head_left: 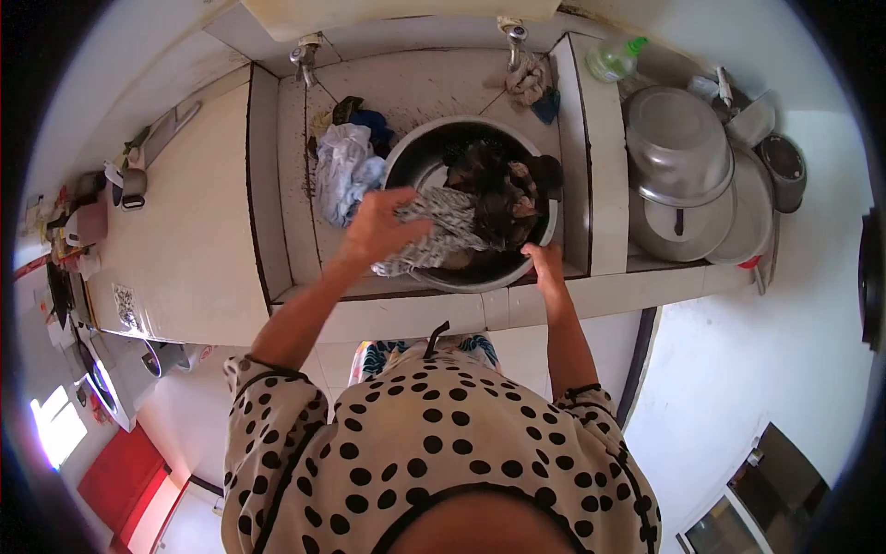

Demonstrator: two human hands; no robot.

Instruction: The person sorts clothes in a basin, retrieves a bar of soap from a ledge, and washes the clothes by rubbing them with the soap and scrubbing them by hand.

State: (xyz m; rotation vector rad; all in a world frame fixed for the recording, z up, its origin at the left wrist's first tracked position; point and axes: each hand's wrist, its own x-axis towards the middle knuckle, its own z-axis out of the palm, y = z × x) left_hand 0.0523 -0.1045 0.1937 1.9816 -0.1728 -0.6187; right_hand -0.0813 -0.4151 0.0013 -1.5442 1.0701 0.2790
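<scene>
Likely midway: left hand half-spread over patterned cloth, right hand gripping basin; dark cloth inside, pale cloth outside.

Along the tiled sink's back edge, a hand could pass between the left tap and the right tap, behind the metal basin. A cloth pile blocks the basin's left side; a brown rag obstructs the back right corner. Beside the sink's right edge the gap is narrow. The left hand bars the basin's near left rim.
</scene>
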